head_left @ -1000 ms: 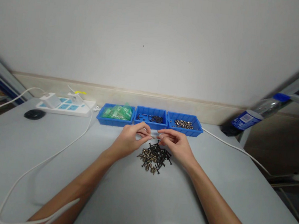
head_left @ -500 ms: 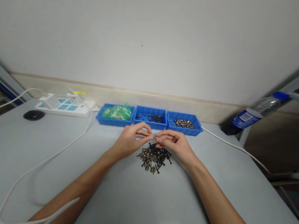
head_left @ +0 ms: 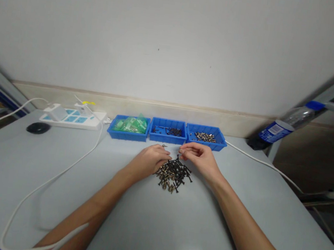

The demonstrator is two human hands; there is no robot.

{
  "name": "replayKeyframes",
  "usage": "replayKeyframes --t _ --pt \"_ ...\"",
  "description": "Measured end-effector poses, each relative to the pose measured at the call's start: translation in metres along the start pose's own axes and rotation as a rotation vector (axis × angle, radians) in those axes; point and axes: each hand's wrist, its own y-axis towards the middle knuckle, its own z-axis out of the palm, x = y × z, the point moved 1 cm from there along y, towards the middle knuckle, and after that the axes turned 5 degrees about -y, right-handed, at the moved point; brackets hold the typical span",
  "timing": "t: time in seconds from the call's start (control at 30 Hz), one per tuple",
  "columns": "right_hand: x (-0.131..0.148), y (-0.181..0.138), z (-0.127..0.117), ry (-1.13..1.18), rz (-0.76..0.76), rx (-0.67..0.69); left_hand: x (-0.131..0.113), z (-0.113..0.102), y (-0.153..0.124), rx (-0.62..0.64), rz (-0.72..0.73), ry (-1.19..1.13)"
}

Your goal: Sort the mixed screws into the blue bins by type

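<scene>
A mixed pile of screws (head_left: 174, 174), some black and some brassy, lies on the grey table. My left hand (head_left: 151, 158) is at the pile's upper left edge, its fingers curled together and pointing down; whatever its fingertips hold, if anything, is hidden. Above the pile to the right, my right hand (head_left: 198, 157) has thumb and fingers pinched on something too small to make out. One small brassy screw (head_left: 164, 146) lies apart, just beyond the left hand. Behind the hands, the middle blue bin (head_left: 167, 140) has dark screws in it, and the right blue bin (head_left: 206, 146) contains shiny metal pieces.
A left blue bin (head_left: 127, 136) holds green plastic packets. Farther left are a white power strip (head_left: 92, 123) with plugs, a black mouse (head_left: 38, 128) and a loose white cable (head_left: 60, 173). A dark drink bottle (head_left: 275, 131) leans at the far right.
My hands have separated from where their fingertips met. The left has dropped to the pile, while the right has stayed pinched and shifted slightly right. A small screw now lies behind the left hand.
</scene>
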Motion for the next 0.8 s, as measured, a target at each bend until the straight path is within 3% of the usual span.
replayKeyframes --t 0.17,0.43,0.6,0.8 --pt "-0.001 0.001 -0.001 -0.007 -0.013 0.009 0.004 0.001 0.000 0.003 -0.018 0.019" --pt "-0.001 -0.001 -0.001 -0.031 -0.019 0.039 -0.002 -0.006 0.003 -0.200 -0.122 -0.224" --pt "0.004 -0.006 0.002 -0.017 -0.013 0.196 -0.009 -0.011 0.006 -0.379 -0.204 -0.426" --pt "0.006 -0.009 0.006 0.091 0.007 0.230 -0.016 -0.010 0.006 -0.403 -0.207 -0.514"
